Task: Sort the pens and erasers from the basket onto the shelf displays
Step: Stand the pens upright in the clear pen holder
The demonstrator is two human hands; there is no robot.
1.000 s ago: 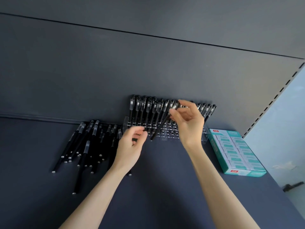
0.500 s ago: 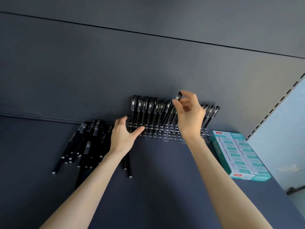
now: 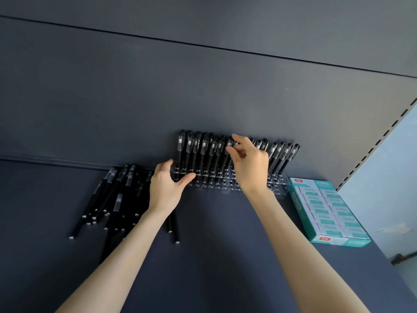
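Note:
A clear plastic pen rack [image 3: 277, 188] stands against the back of the dark shelf, holding several upright black pens [image 3: 198, 152]. My right hand [image 3: 250, 168] reaches over the rack and pinches the cap of one black pen [image 3: 229, 144] standing in a middle slot. Resting on the rack's left end is my left hand [image 3: 165, 188], fingers spread, thumb along its front edge. A loose heap of black pens [image 3: 112, 197] lies flat on the shelf to the left, partly hidden by my left arm.
A teal and white box of erasers [image 3: 327, 211] lies at the right of the rack. The shelf's right edge [image 3: 381, 251] drops off beside it, by a slotted upright [image 3: 379, 143]. The back panel [image 3: 203, 86] rises right behind the pens.
My right hand carried a pen from in front of the rack up into a slot. My left hand moved from mid-air onto the rack's left end and opened out.

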